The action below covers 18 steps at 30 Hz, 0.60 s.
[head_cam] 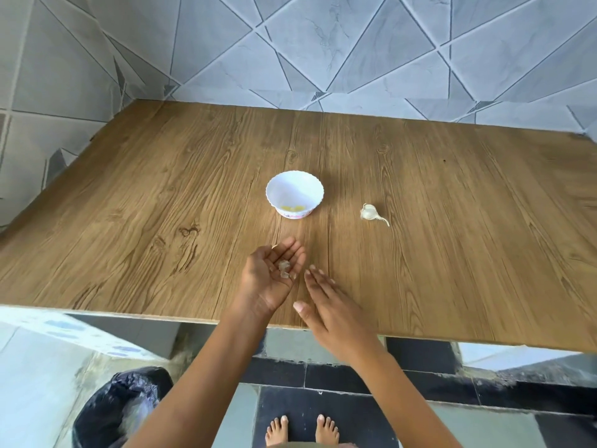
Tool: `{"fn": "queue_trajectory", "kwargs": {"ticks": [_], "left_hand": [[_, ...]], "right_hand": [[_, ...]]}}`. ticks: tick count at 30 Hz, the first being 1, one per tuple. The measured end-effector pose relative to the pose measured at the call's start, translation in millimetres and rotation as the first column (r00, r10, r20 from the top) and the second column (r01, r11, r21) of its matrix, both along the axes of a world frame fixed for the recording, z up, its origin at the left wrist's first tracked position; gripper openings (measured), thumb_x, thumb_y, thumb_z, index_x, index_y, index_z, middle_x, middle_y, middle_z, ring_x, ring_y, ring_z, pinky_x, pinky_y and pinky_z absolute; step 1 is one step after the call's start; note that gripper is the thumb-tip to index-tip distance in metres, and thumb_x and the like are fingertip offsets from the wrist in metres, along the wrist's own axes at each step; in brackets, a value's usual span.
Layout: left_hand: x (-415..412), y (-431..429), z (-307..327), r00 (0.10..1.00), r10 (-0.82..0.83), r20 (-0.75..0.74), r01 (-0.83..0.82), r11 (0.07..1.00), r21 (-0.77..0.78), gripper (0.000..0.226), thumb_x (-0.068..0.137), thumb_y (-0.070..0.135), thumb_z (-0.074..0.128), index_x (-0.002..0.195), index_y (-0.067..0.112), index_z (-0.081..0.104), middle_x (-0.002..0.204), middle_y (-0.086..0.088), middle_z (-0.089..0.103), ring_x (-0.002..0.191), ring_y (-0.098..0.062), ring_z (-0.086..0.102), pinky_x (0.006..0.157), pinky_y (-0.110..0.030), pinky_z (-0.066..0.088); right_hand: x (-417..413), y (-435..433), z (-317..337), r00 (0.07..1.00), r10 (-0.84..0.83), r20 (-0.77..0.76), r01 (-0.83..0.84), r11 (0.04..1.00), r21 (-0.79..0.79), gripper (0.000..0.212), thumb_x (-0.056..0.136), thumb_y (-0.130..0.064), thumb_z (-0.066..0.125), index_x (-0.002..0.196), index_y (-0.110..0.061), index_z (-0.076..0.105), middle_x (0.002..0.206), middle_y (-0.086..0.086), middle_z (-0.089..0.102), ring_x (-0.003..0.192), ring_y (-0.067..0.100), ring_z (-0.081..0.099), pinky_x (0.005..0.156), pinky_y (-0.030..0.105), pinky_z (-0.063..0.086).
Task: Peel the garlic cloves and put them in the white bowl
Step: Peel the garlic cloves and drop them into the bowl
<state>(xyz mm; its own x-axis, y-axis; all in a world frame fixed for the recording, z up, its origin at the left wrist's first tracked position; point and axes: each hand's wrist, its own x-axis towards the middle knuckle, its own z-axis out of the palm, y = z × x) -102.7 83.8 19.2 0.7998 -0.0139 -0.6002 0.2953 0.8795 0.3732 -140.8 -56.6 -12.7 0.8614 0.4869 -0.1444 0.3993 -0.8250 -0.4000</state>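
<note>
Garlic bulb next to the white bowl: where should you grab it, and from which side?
Pinch the garlic bulb round its fat body from above, probably with the right hand, which is nearer. It lies on its side, clear of the white bowl, and its thin curved stalk looks too flimsy to hold.

home kitchen — tiled wall (323, 43), wooden counter (161, 205), lined bin (119, 405).

white bowl (294, 189), brown woodgrain table (161, 205), grey tiles (323, 43)

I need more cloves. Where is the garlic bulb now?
In the head view, the garlic bulb lies on the wooden table, right of the white bowl, beyond the right hand.
</note>
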Motion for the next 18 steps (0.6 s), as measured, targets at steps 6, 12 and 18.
{"fn": "queue_trajectory", "kwargs": {"ticks": [6, 12, 18], "left_hand": [[-2.8, 9.3, 5.0, 0.999, 0.031, 0.019, -0.031, 0.999, 0.011, 0.042, 0.099, 0.017, 0.028, 0.092, -0.007, 0.061, 0.094, -0.020, 0.065, 0.095, -0.029, 0.061, 0.093, -0.036, 0.046], [-8.9, 15.0, 3.7, 0.999, 0.044, 0.019, -0.044, 0.999, 0.002, 0.042, 0.099, 0.018, 0.028, 0.091, -0.006, 0.061, 0.094, -0.019, 0.065, 0.094, -0.028, 0.061, 0.090, -0.036, 0.046], [-11.2, 18.5, 0.7, 0.999, 0.032, 0.015, -0.032, 0.999, 0.009, 0.043, 0.100, 0.019, 0.027, 0.092, -0.006, 0.061, 0.095, -0.019, 0.064, 0.094, -0.028, 0.061, 0.086, -0.035, 0.049]], "right_hand": [[13.4, -13.3, -14.3, 0.965, -0.238, 0.111, 0.247, 0.966, -0.076, 0.097, 0.073, -0.065, -0.019, 0.149, -0.007, -0.002, 0.157, 0.008, -0.007, 0.145, 0.018, -0.007, 0.114, 0.028, -0.008], [7.2, 4.4, -17.2, 0.997, 0.023, 0.080, -0.018, 0.998, -0.066, 0.077, 0.081, -0.062, -0.017, 0.142, -0.015, -0.016, 0.149, -0.003, -0.020, 0.140, 0.009, -0.019, 0.114, 0.026, -0.013], [13.8, -24.6, -12.8, 0.951, 0.161, 0.264, -0.188, 0.979, 0.079, 0.041, 0.093, -0.016, 0.049, 0.134, -0.014, 0.049, 0.144, -0.003, 0.041, 0.127, 0.012, 0.047, 0.100, 0.024, 0.039]]}}
